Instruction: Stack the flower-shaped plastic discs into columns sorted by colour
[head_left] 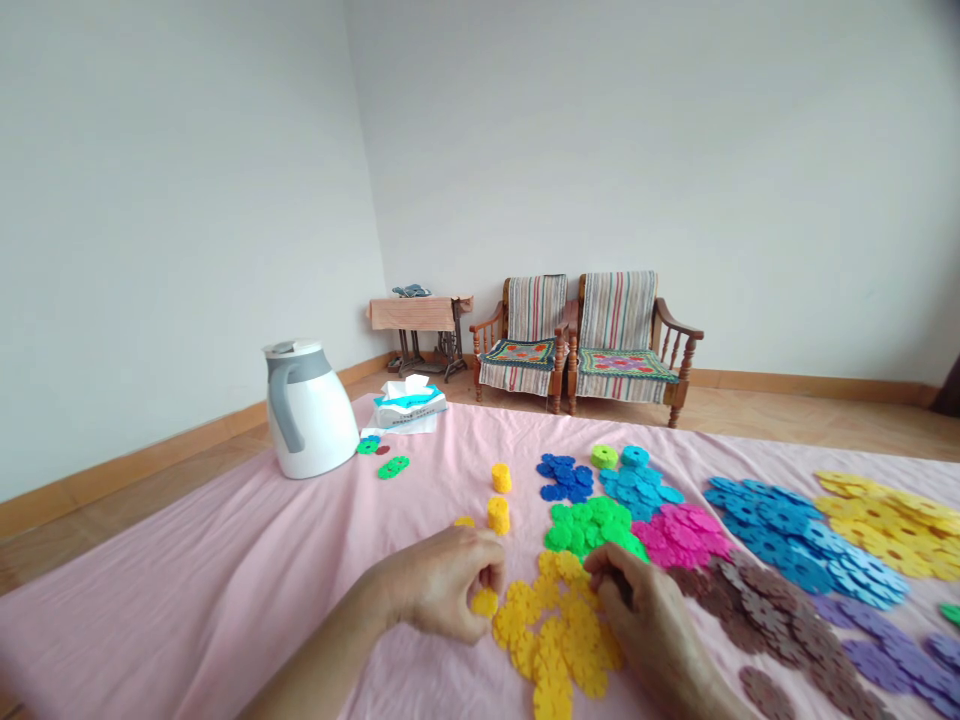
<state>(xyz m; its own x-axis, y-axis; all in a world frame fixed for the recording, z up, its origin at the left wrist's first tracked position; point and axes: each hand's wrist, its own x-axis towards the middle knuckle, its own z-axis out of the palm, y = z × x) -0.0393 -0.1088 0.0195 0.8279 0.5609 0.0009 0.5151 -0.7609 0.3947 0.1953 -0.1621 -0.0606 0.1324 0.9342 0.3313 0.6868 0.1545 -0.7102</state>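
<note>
My left hand (450, 580) is closed around a yellow snowflake disc (484, 602), its face showing between thumb and fingers; whether others are stacked behind it is hidden. Over the right edge of a loose pile of yellow snowflake discs (553, 655) is my right hand (637, 605), fingers curled and pinched together, hiding whatever they grip. Two short yellow stacks (499, 516) stand upright beyond my left hand, one behind the other. Another yellow piece (465, 522) shows partly behind that hand. Green discs (589, 527) lie just past my right fingertips.
Piles of pink (684, 535), brown (780, 610), blue (765, 515), purple (889, 650) and more yellow discs (892, 510) spread across the right of the pink cloth (300, 580). A white jug (315, 420) and tissue box (409, 402) stand at the back left. Two chairs (619, 340) are beyond.
</note>
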